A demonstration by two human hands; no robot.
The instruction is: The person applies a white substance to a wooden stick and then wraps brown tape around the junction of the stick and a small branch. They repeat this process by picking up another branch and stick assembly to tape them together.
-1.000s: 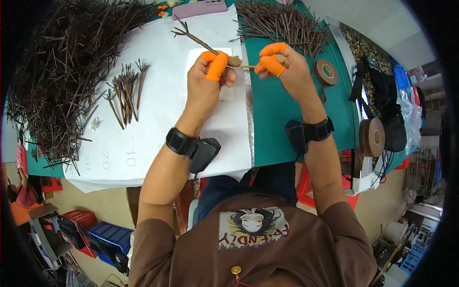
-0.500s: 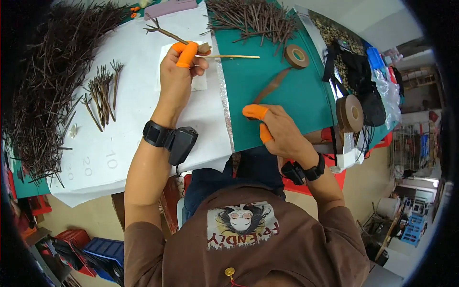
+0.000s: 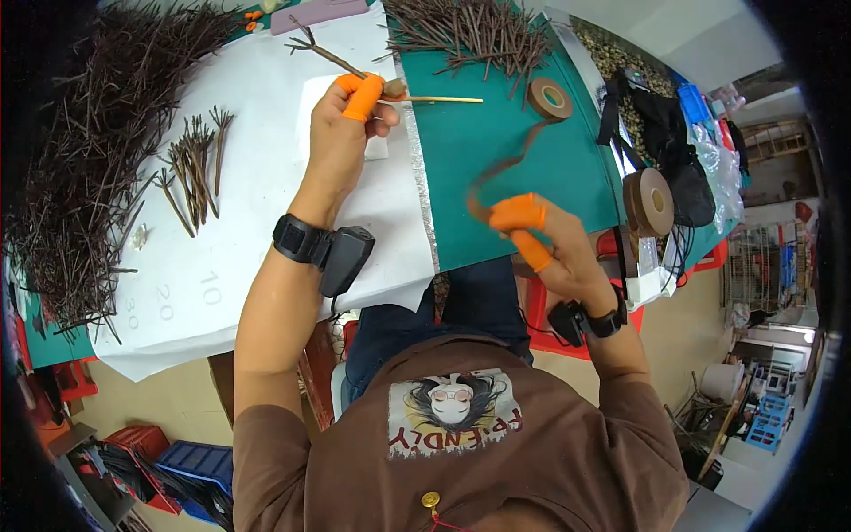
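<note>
My left hand (image 3: pixel 341 137), with orange finger covers, pinches a dark brown artificial twig (image 3: pixel 332 58) above the white sheet. The twig's forked end points to the far left. From the same grip a thin pale stick (image 3: pixel 448 99) sticks out to the right, and a small brown lump (image 3: pixel 394 88) shows at the fingertips. My right hand (image 3: pixel 558 248) is closed in a pinch on a strip of brown tape (image 3: pixel 507 163). That strip curves through the air toward a tape roll (image 3: pixel 550 98) on the green mat; motion blurs part of it.
A big heap of dark twigs (image 3: pixel 80 160) covers the left side, with a small bunch of forked twigs (image 3: pixel 191 164) beside it. More cut stems (image 3: pixel 474 35) lie at the far edge. Larger tape rolls (image 3: pixel 651 204) and a black bag (image 3: pixel 678 168) are at right.
My right hand has moved right and slightly nearer, drawing the tape strip into a longer curve. My left hand has shifted a little to the right with the twig.
</note>
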